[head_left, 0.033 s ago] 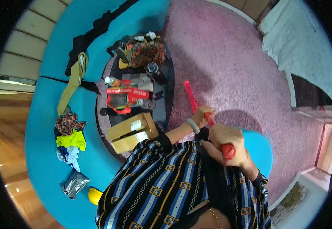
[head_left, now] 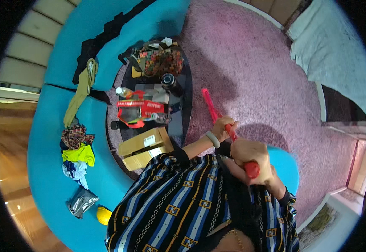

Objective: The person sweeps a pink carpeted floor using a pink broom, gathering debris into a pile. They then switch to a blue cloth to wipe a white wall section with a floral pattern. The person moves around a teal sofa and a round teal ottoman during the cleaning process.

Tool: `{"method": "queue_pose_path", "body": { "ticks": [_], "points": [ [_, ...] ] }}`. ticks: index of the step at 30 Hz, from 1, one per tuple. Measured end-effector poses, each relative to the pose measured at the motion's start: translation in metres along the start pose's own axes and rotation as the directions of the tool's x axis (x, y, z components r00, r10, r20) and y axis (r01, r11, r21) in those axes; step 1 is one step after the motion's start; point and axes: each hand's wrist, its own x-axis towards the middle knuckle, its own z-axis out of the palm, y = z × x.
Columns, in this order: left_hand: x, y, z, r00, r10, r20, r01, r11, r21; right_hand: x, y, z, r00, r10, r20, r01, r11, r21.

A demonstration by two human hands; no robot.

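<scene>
Both hands are gripping the same red-and-pink stick [head_left: 209,103], one behind the other. The left hand [head_left: 223,128], a pale bangle [head_left: 212,139] sitting at its wrist, is closing its fingers around the middle stretch; the right hand [head_left: 250,153] is wrapping tightly around the near end, and the rounded red butt is poking out past its fist toward the person's body. The stick is lying out in front of the patterned shirt [head_left: 178,197], its long axis slanting from the lower right, by the torso, up and leftward. Its pink far end is pointing away from the person, over the pinkish carpet [head_left: 271,80]; I can't tell whether the tip is touching down. To the left, the dark table [head_left: 186,111] is standing well clear of the hands, and an opened cardboard box [head_left: 137,145] is resting nearer the left forearm.
</scene>
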Motion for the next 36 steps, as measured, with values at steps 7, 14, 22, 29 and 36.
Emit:
{"method": "queue_pose_path", "body": {
  "ticks": [7, 14, 22, 29, 36],
  "points": [
    [0.183, -0.067, -0.036, 0.958, 0.165, -0.234, -0.157, 0.986, 0.05, 0.141, 0.085, -0.058, 0.874, -0.292, 0.387, 0.291, 0.955, 0.065],
    [0.327, -0.164, -0.074, 0.963, 0.096, -0.253, -0.08, 0.994, 0.073, 0.285, 0.168, -0.099, 0.882, -0.322, 0.344, 0.342, 0.94, 0.001],
    [0.5, -0.243, -0.096, 0.918, 0.19, -0.347, -0.067, 0.939, 0.338, 0.43, 0.241, -0.179, 0.905, -0.275, 0.325, 0.305, 0.951, -0.043],
    [0.627, -0.311, -0.101, 0.912, 0.082, -0.401, 0.034, 0.961, 0.273, 0.537, 0.315, -0.273, 0.846, -0.273, 0.459, 0.179, 0.955, 0.237],
    [0.767, -0.333, -0.098, 0.972, 0.052, -0.231, -0.017, 0.988, 0.152, 0.629, 0.524, -0.372, 0.706, 0.703, 0.086, -0.46, 0.362, 0.811]
  ]
}}
